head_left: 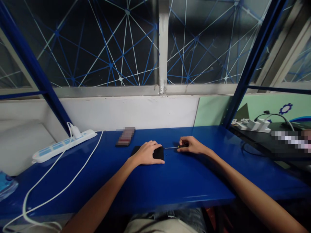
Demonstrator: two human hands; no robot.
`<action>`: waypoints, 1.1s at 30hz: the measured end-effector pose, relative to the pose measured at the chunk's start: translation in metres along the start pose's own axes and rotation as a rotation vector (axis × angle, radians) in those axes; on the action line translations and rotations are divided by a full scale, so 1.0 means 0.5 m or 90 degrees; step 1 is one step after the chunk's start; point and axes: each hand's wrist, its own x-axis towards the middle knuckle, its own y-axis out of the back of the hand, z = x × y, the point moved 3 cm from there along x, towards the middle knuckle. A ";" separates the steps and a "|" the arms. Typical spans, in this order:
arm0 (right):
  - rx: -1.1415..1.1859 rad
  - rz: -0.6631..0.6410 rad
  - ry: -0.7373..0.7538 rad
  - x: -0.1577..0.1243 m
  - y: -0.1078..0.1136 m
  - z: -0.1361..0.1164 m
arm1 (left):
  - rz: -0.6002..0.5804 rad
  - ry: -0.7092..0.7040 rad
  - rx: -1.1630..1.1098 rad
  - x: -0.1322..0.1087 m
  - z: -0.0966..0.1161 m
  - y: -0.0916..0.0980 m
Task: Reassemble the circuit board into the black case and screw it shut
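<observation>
My left hand (147,152) lies on top of a flat black device (159,152) on the blue table (170,181), fingers curled over it and holding it down. My right hand (190,145) is closed on the dark handle of a thin screwdriver (173,147). Its slim metal shaft points left and its tip meets the right edge of the black device. Most of the device is hidden under my left hand.
A blurred-out flat object (125,136) lies just behind the device. A white power strip (63,145) with a plug and long white cable (48,187) sits at the left. A dark side desk (264,142) with white adapters stands to the right, a wall behind.
</observation>
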 end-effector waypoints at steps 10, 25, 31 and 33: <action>-0.170 0.058 0.013 -0.002 -0.019 -0.021 | 0.029 -0.008 0.002 -0.006 0.000 0.001; 0.024 0.019 -0.079 -0.005 -0.030 -0.002 | 0.039 -0.024 0.026 -0.003 0.003 -0.001; 0.000 0.002 -0.059 0.001 -0.033 -0.004 | 0.039 -0.024 0.034 -0.004 0.003 0.000; -0.016 -0.006 -0.044 0.002 -0.032 -0.005 | 0.040 -0.017 0.036 -0.004 0.003 0.000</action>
